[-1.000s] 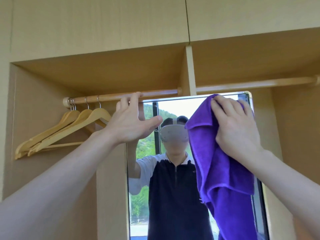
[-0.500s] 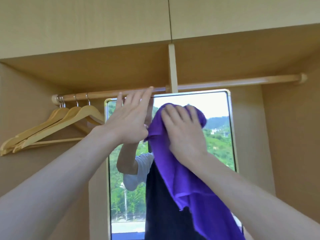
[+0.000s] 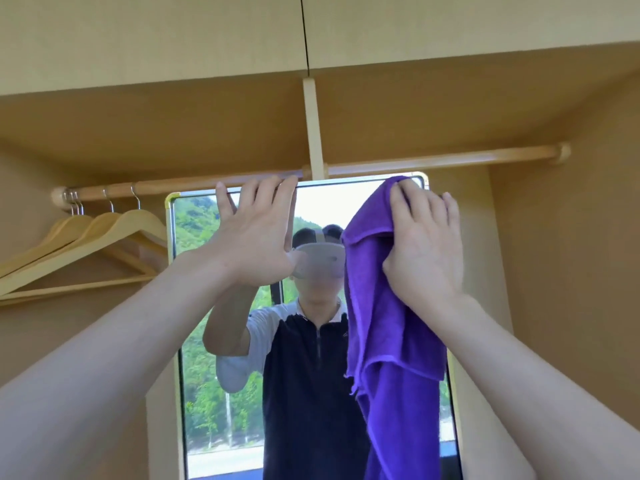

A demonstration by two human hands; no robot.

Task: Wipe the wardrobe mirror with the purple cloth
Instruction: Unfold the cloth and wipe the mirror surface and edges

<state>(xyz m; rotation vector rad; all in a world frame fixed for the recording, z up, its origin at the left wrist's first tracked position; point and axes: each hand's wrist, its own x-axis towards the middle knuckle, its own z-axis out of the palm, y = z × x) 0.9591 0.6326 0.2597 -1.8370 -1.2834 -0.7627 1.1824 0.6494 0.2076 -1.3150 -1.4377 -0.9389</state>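
Mirror: the tall gold-framed wardrobe mirror (image 3: 221, 358) stands behind the wooden hanging rail (image 3: 207, 186).
Cloth: my right hand (image 3: 424, 251) presses the soft, napped purple cloth (image 3: 388, 341) flat against the mirror's top right corner; the rest hangs in loose folds.
Left hand (image 3: 258, 239): fingers spread wide, braced near the mirror's top edge, holding nothing.
Technique: I'd keep my palm flat and overlap strokes downward from that corner.
Surfaces: smooth glass, matte wood panels.

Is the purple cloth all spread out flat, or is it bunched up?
Bunched up. The purple cloth hangs in folds under the right hand against the mirror.
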